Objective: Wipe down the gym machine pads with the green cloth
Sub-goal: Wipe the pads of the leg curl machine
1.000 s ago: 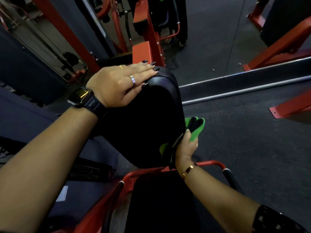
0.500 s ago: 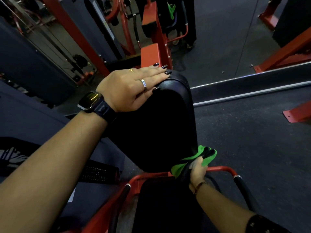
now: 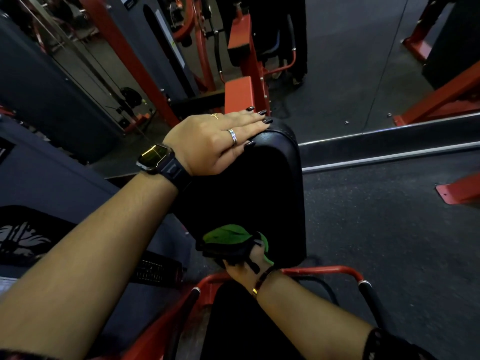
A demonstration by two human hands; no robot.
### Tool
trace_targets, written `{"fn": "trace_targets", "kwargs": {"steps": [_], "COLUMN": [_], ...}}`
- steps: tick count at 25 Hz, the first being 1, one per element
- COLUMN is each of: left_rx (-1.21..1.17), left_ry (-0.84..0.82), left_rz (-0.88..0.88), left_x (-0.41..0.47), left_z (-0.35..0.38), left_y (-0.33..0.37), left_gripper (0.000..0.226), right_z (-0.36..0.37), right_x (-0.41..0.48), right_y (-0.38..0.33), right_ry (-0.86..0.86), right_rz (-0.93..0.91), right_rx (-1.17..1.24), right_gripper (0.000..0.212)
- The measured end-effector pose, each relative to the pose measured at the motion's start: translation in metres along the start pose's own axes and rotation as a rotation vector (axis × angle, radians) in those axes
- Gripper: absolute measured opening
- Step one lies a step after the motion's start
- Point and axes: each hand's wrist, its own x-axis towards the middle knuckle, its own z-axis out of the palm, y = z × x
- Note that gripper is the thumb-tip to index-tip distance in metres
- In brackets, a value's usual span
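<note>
The upright back pad [image 3: 246,193] seems mid-wipe, probably nearing its end at the lower edge; the seat pad [image 3: 233,323] below likely awaits. The left hand [image 3: 215,141] rests flat on the pad's top, fingers straight. The right hand [image 3: 244,270] clutches the green cloth [image 3: 226,233] against the pad's bottom

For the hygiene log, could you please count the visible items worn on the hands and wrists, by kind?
Rings: 2
Watches: 1
Bracelets: 1
Total: 4
</note>
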Motion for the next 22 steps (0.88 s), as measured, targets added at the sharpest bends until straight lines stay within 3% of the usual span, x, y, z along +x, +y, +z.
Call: {"fn": "trace_targets", "kwargs": {"steps": [2, 4, 7, 9, 10, 12, 13, 15, 19, 21, 22], "left_rx": [-0.008, 0.010, 0.039, 0.047, 0.053, 0.059, 0.059, 0.051, 0.127, 0.126, 0.106], "left_ry": [-0.013, -0.024, -0.048, -0.050, -0.047, -0.054, -0.054, -0.046, -0.021, -0.031, -0.042], "left_rz": [-0.010, -0.005, -0.014, -0.021, -0.019, -0.015, -0.015, -0.012, 0.001, 0.000, -0.006], "left_x": [0.000, 0.000, -0.001, -0.001, 0.000, 0.000, 0.000, 0.000, 0.000, 0.002, 0.002], "left_z": [0.000, 0.000, 0.001, 0.000, 0.000, -0.001, 0.000, 0.000, -0.001, -0.001, -0.002], "left_y": [0.000, 0.001, 0.000, 0.001, 0.001, 0.001, 0.001, 0.000, 0.003, 0.003, 0.004], "left_gripper": [0.038, 0.038, 0.039, 0.040, 0.040, 0.041, 0.041, 0.040, 0.034, 0.035, 0.037], "right_z": [0.027, 0.048, 0.061, 0.064, 0.067, 0.073, 0.075, 0.081, 0.082, 0.073, 0.064], "right_x": [-0.025, -0.047, -0.076, -0.091, -0.100, -0.108, -0.112, -0.119, -0.136, -0.121, -0.111], "right_y": [-0.007, -0.023, -0.047, -0.057, -0.057, -0.059, -0.063, -0.070, -0.084, -0.096, -0.101], "right_ry": [-0.095, -0.096, -0.073, 0.045, 0.088, 0.169, 0.230, 0.324, 0.223, 0.235, 0.237], "right_rz": [0.052, -0.018, -0.193, -0.382, -0.532, -0.766, -0.912, -1.154, -1.768, -1.890, -1.912], "right_rx": [0.083, 0.065, 0.018, -0.077, -0.167, -0.242, -0.320, -0.575, -1.252, -1.458, -1.448], "right_gripper": [0.043, 0.044, 0.044, 0.037, 0.041, 0.078, 0.088, 0.084, 0.069, 0.065, 0.065]}}
